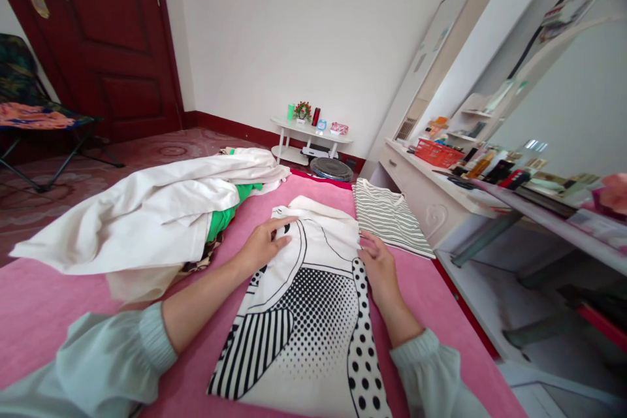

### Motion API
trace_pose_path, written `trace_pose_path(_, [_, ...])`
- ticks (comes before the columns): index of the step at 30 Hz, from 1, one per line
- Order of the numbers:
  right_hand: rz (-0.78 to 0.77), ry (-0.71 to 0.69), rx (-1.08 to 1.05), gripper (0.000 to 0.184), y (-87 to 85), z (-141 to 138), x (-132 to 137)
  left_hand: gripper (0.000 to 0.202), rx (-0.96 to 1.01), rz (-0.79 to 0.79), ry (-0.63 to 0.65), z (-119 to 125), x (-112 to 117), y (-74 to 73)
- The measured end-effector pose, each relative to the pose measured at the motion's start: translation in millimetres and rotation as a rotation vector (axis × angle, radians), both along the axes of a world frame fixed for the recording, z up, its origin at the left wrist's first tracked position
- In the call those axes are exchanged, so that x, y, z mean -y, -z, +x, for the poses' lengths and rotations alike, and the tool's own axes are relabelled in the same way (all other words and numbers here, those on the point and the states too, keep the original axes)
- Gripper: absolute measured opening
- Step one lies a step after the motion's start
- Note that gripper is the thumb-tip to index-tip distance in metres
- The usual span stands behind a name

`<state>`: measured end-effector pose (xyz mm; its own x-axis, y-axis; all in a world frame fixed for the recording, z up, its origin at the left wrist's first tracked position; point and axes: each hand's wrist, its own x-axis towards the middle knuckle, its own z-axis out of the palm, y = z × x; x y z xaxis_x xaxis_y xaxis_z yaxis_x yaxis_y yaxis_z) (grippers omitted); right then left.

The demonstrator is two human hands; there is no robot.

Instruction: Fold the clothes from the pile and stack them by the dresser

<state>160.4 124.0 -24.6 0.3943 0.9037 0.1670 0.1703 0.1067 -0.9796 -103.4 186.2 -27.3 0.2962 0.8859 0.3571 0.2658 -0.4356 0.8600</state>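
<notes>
A white garment (313, 313) printed with black dots, stripes and curved lines lies flat in front of me, its far end folded over. My left hand (263, 247) rests at its upper left edge, thumb and forefinger apart on the cloth. At the upper right edge is my right hand (378, 269), its fingers curled at the fabric's border; whether they pinch the cloth is hard to see. Beyond my right hand lies a folded black-and-white striped shirt (389, 219). To the left is a loose heap of white clothing (161, 209) with a green piece (223, 219) under it.
Everything lies on a pink bed cover (431, 313). On the right stands a dressing table (426, 183) with a red basket (437, 152) and several bottles. A low white stand (311, 129) is by the far wall. At left are a folding chair (44, 121) and a red door (112, 32).
</notes>
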Motion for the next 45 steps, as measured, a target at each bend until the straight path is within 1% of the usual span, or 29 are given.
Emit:
trace_pose_path(2, [-0.077,0.075,-0.087,0.057,1.8,6,-1,0.043,-0.058,0.019,-0.015,0,-1,-0.7])
trace_pose_path(4, [-0.092,0.055,-0.094,0.065,1.0,7,-1,0.043,-0.070,0.051,-0.025,0,-3,-1.2])
trace_pose_path(6, [-0.017,-0.058,0.034,0.070,-0.9,3,0,0.042,-0.059,0.076,-0.014,1,-3,0.4])
trace_pose_path(7, [0.026,-0.126,0.142,0.068,-1.7,0,1,0.042,-0.064,0.080,-0.009,2,-3,2.2])
trace_pose_path(9, [0.061,-0.215,0.361,0.057,-1.6,-7,2,0.043,-0.092,0.074,-0.028,4,-2,6.5])
trace_pose_path(11, [0.040,-0.237,0.478,0.045,-0.1,-12,3,0.044,-0.127,0.073,-0.074,5,0,8.9])
trace_pose_path(12, [0.038,-0.221,0.490,0.044,0.2,-14,3,0.044,-0.139,0.086,-0.096,7,0,8.0])
trace_pose_path(14, [0.062,-0.161,0.495,0.046,-2.3,-16,2,0.044,-0.146,0.144,-0.115,10,0,-0.2])
trace_pose_path(16, [0.099,-0.085,0.530,0.047,-10.7,-16,-1,0.046,-0.151,0.211,-0.111,14,-6,-16.3])
trace_pose_path(19, [0.148,0.047,0.613,0.048,-28.5,-14,-15,0.048,-0.171,0.297,-0.126,21,-23,-41.8])
trace_pose_path(20, [0.146,0.081,0.644,0.049,-32.7,-13,-21,0.049,-0.203,0.326,-0.140,24,-31,-46.0])
trace_pose_path(21, [0.122,0.098,0.679,0.050,-34.6,-13,-27,0.050,-0.252,0.350,-0.155,26,-39,-46.6])
trace_pose_path(22, [0.074,0.098,0.723,0.051,-33.9,-13,-33,0.051,-0.311,0.363,-0.165,28,-47,-43.3])
trace_pose_path(23, [0.011,0.084,0.774,0.052,-30.7,-14,-38,0.051,-0.371,0.361,-0.173,30,-54,-36.4])
trace_pose_path(25, [-0.122,0.049,0.882,0.051,-19.2,-18,-45,0.050,-0.452,0.322,-0.182,31,-65,-15.7])
trace_pose_path(27, [-0.193,0.052,0.963,0.047,-5.9,-20,-48,0.049,-0.469,0.286,-0.195,32,-71,5.4])
trace_pose_path(29, [-0.193,0.072,0.992,0.045,4.5,-21,-48,0.051,-0.470,0.273,-0.211,31,-73,18.8])
trace_pose_path(30, [-0.178,0.075,0.978,0.045,8.1,-19,-48,0.052,-0.467,0.270,-0.216,30,-73,21.7])
trace_pose_path(32, [-0.128,0.065,0.905,0.045,12.4,-14,-50,0.051,-0.459,0.266,-0.228,29,-70,21.9])
trace_pose_path(35, [-0.033,0.000,0.755,0.045,11.7,-5,-51,0.052,-0.444,0.257,-0.252,26,-58,16.4])
trace_pose_path(37, [-0.013,-0.038,0.615,0.049,5.4,0,-45,0.057,-0.438,0.241,-0.243,21,-42,12.6])
trace_pose_path(38, [-0.031,-0.050,0.531,0.051,0.5,2,-38,0.060,-0.439,0.231,-0.221,16,-31,10.5])
trace_pose_path(39, [-0.068,-0.063,0.446,0.053,-5.2,3,-28,0.062,-0.441,0.224,-0.187,10,-19,8.2])
trace_pose_path(41, [-0.180,-0.112,0.311,0.056,-17.3,5,0,0.064,-0.439,0.204,-0.109,-6,11,2.3])
trace_pose_path(43, [-0.298,-0.197,0.241,0.056,-27.5,5,36,0.066,-0.424,0.144,-0.050,-23,45,-4.6])
trace_pose_path(45, [-0.388,-0.285,0.216,0.057,-33.4,2,72,0.068,-0.415,0.055,-0.003,-38,78,-10.7])
